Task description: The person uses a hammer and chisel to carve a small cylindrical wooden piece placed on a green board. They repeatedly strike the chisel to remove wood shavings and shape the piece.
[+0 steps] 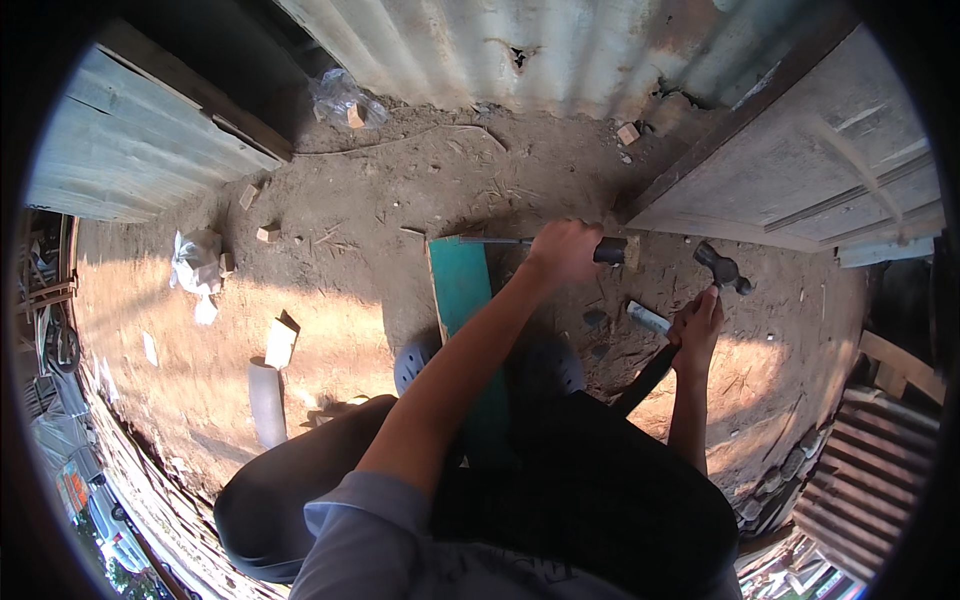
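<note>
My left hand (565, 252) is closed round a long tool with a thin metal shaft (500, 240) and a black handle end (610, 251). The shaft points left and crosses the far end of a green-painted board (462, 285); I cannot tell whether it touches. My left forearm hides part of that board, which runs between my feet. On the right, my right hand (697, 328) grips a hammer (720, 267) with a dark metal head and a dark handle. The hammer head is up, beyond the fingers and apart from the long tool.
Corrugated metal sheets (560, 60) and a wooden panel (800, 150) bound the dirt ground (350, 200). Small wood blocks (268, 233), a plastic bag (196, 262) and a curved grey piece (266, 400) lie left. A pale cylindrical piece (648, 318) lies near my right hand.
</note>
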Tool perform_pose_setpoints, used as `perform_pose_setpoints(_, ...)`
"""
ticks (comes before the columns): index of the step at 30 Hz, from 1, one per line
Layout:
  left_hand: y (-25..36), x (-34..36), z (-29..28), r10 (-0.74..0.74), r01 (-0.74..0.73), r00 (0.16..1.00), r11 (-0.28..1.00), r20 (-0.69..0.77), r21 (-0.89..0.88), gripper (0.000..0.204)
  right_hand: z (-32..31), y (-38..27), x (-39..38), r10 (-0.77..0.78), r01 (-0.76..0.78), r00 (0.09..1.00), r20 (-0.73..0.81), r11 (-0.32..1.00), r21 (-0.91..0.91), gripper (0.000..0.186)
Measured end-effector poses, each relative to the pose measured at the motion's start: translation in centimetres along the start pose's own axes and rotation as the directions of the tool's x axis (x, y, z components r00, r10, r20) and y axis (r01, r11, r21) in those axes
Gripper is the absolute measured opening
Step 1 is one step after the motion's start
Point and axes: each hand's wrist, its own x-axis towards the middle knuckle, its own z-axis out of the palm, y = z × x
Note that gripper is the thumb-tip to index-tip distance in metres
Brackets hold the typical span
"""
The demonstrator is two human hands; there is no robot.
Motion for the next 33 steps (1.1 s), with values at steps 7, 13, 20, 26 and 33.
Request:
perform_pose_setpoints(7, -1.3, 0.2, 0.4, -0.015, 0.012, 0.997, 0.999, 0.082, 0.034, 0.030, 0.7, -0.2, -0.3, 0.181, -0.155, 0.974, 0.138, 0.971, -0.183, 0.033)
perform_pose_setpoints(13, -0.8, -0.4, 1.6, 0.001, -0.007, 0.988, 0.999, 0.155, 0.039, 0.029, -1.8, 6.1, 0.6, 0.018, 0.078, 0.989, 0.148, 0.785, -0.614, 0.033)
perform_pose_setpoints(20, -0.8, 0.2, 1.1, -0.025, 0.021, 0.989, 0.999, 0.147, 0.025, 0.031, -2.6, 9.6, 1.0, -0.123, 0.211, 0.974, 0.189, 0.789, -0.576, 0.035)
perform_pose_setpoints(26, -1.0, 0.1, 1.6, -0.015, 0.012, 0.992, 1.000, 0.126, 0.028, 0.030, -2.6, 10.8, 3.5, -0.304, 0.323, 0.943, 0.138, 0.725, -0.608, 0.035)
perform_pose_setpoints(33, -0.8, -0.4, 1.1, -0.066, 0.064, 0.991, 0.998, 0.120, 0.024, 0.031, 0.8, 5.5, 0.2, 0.085, -0.084, 0.996, -0.004, 0.982, -0.170, 0.036)
